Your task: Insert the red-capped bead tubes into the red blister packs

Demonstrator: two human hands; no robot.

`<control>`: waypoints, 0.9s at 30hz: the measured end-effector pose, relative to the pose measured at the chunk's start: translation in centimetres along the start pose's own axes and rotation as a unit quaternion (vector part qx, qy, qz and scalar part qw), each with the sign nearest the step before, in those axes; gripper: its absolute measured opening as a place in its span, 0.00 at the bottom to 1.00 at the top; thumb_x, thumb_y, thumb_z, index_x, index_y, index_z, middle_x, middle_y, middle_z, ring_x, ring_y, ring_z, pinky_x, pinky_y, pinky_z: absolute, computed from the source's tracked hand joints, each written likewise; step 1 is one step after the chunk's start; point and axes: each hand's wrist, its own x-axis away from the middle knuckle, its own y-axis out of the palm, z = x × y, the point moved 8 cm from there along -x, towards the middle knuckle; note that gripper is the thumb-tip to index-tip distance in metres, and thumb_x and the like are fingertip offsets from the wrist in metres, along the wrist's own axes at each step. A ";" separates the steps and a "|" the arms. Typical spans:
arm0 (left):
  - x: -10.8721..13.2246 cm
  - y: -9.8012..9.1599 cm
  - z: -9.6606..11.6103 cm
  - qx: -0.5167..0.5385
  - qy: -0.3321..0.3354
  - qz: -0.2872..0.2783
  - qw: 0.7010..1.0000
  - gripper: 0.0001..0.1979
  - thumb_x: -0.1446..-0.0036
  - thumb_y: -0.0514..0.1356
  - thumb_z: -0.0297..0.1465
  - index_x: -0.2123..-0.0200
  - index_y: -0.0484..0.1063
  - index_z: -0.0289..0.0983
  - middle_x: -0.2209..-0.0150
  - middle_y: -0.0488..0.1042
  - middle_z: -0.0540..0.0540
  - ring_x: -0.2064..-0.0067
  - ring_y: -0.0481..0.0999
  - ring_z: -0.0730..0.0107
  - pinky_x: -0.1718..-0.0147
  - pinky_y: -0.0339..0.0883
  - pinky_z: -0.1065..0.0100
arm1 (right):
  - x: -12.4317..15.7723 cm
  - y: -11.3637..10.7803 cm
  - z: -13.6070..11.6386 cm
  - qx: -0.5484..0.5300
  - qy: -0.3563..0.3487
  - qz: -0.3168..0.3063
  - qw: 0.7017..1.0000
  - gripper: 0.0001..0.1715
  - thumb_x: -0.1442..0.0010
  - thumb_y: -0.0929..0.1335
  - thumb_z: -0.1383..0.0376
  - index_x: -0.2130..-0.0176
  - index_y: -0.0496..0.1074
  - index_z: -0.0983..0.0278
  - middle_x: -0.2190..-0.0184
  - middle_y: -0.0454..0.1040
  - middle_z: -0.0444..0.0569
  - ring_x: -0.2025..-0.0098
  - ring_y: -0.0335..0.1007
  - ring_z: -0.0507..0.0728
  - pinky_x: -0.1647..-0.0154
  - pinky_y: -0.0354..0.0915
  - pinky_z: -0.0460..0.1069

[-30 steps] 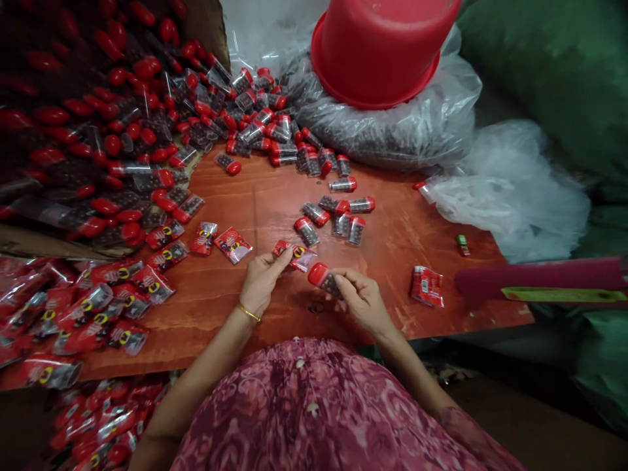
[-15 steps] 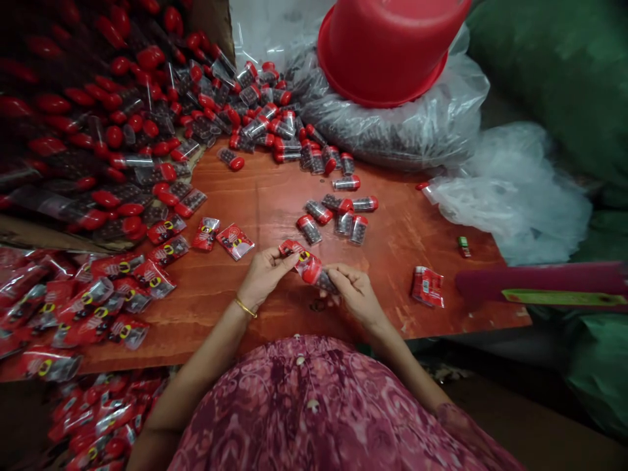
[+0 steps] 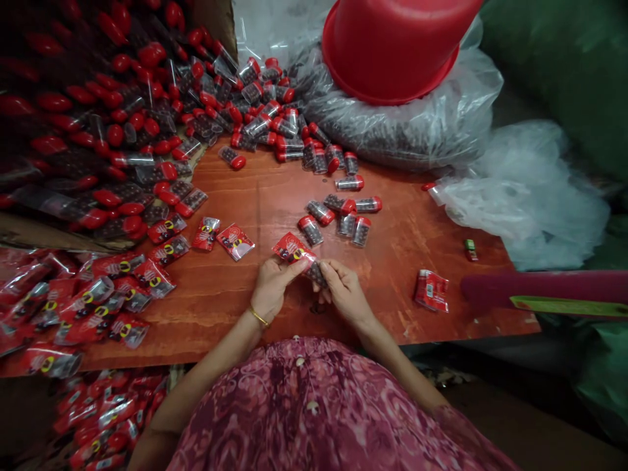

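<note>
Over the wooden table's near side, my left hand [image 3: 275, 282] pinches a red printed packet sleeve [image 3: 293, 248] between thumb and fingers. My right hand [image 3: 343, 288] grips the clear end of a small red-capped bottle [image 3: 315, 271] filled with dark beads. The bottle's capped end overlaps the sleeve; how far it sits inside I cannot tell. Just beyond my hands lie several loose red-capped bottles [image 3: 320, 212]. To the left, a flat red printed card [image 3: 236, 241] rests beside another packet [image 3: 205, 233].
A large heap of bottles [image 3: 147, 124] spills from a cardboard box at left. Packed sleeves [image 3: 88, 314] pile up below it. A red tub [image 3: 392, 49] stands on a plastic bag [image 3: 392, 134] at the back. Flat packets [image 3: 432, 291] and a purple bar [image 3: 549, 290] are at right.
Both hands have drawn closer together, the left one moving right. The sleeve now shows more of its printed face, and less of the bottle's red cap is visible.
</note>
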 end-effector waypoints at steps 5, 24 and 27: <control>-0.2 0.3 -0.2 0.031 -0.004 -0.008 0.999 0.16 0.71 0.71 0.30 0.75 0.73 0.32 0.76 0.75 0.51 0.73 0.70 0.78 0.69 0.64 0.74 | -0.4 0.1 -0.8 0.046 -0.075 0.060 0.994 0.19 0.41 0.61 0.51 0.67 0.66 0.64 0.81 0.64 0.40 0.80 0.59 0.47 0.79 0.58 0.43; 0.5 -2.8 0.5 0.099 -0.045 0.037 0.993 0.16 0.69 0.72 0.33 0.77 0.71 0.33 0.78 0.75 0.51 0.75 0.74 0.75 0.74 0.66 0.74 | -3.1 2.8 -1.2 0.106 -0.124 0.029 0.986 0.22 0.48 0.66 0.48 0.77 0.61 0.62 0.85 0.62 0.39 0.83 0.56 0.48 0.82 0.56 0.44; 1.5 -8.7 3.0 0.149 0.019 0.147 0.978 0.12 0.59 0.68 0.38 0.76 0.71 0.37 0.75 0.78 0.52 0.70 0.77 0.75 0.67 0.69 0.74 | -3.5 2.1 -3.1 0.260 -0.199 0.061 0.943 0.20 0.45 0.65 0.49 0.70 0.69 0.64 0.75 0.70 0.48 0.72 0.64 0.54 0.70 0.62 0.50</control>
